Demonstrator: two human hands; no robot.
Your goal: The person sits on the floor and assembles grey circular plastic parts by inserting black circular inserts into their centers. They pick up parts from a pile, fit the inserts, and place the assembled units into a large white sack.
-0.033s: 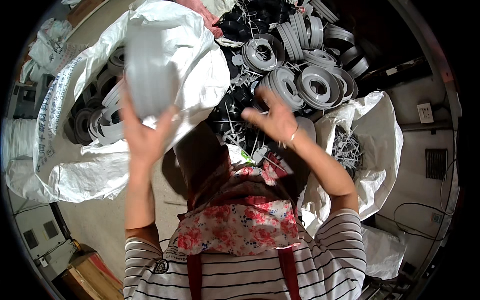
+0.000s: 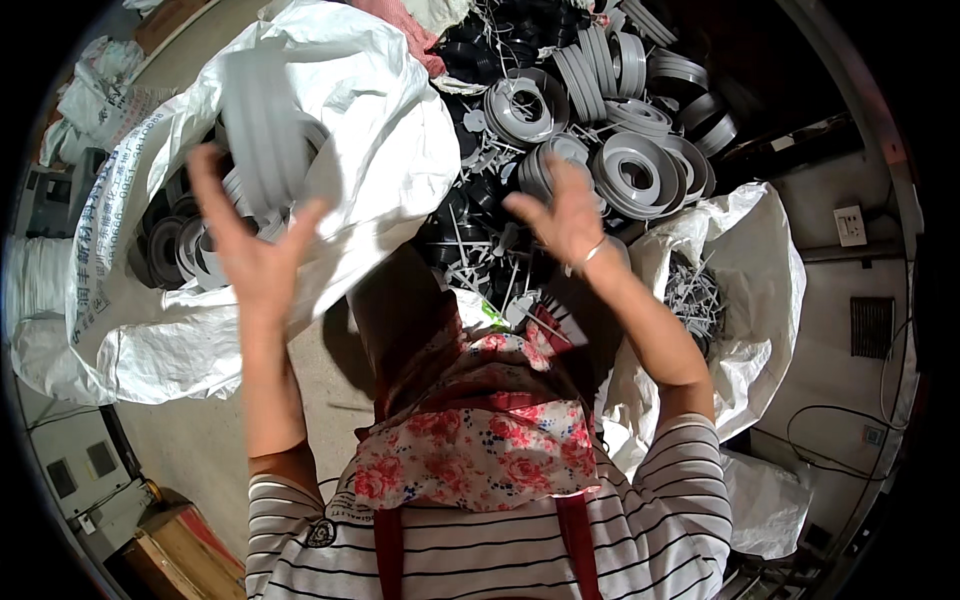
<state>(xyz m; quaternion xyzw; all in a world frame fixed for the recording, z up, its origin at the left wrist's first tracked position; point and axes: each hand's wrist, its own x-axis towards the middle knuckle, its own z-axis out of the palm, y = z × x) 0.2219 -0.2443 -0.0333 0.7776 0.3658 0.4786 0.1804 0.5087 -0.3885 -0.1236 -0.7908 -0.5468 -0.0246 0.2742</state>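
My left hand (image 2: pixel 255 235) is over the white woven sack (image 2: pixel 130 345) at the left, fingers and thumb spread wide. Just beyond its fingertips, a motion-blurred stack of grey plastic rings (image 2: pixel 265 130) is in the air above the sack, seemingly free of the hand. More grey rings (image 2: pixel 195 245) lie inside the sack. My right hand (image 2: pixel 572 225) reaches over the heap at the right, thumb apart and fingers stretched out, holding nothing. Its fingers partly cover a ribbed stack of grey rings (image 2: pixel 537 172); whether they touch it, I cannot tell.
Several grey rings (image 2: pixel 637 175) and black parts (image 2: pixel 475 60) are heaped at the far middle, with thin grey plastic scraps (image 2: pixel 465 250) among them. A second white sack (image 2: pixel 770 270) at the right holds grey scraps (image 2: pixel 693 300). A wooden box (image 2: pixel 185 555) stands at the lower left.
My left hand has moved left and its fingers have spread; the stack of grey rings has shifted left, apart from the fingers. My right hand has moved slightly right, toward the ribbed stack.
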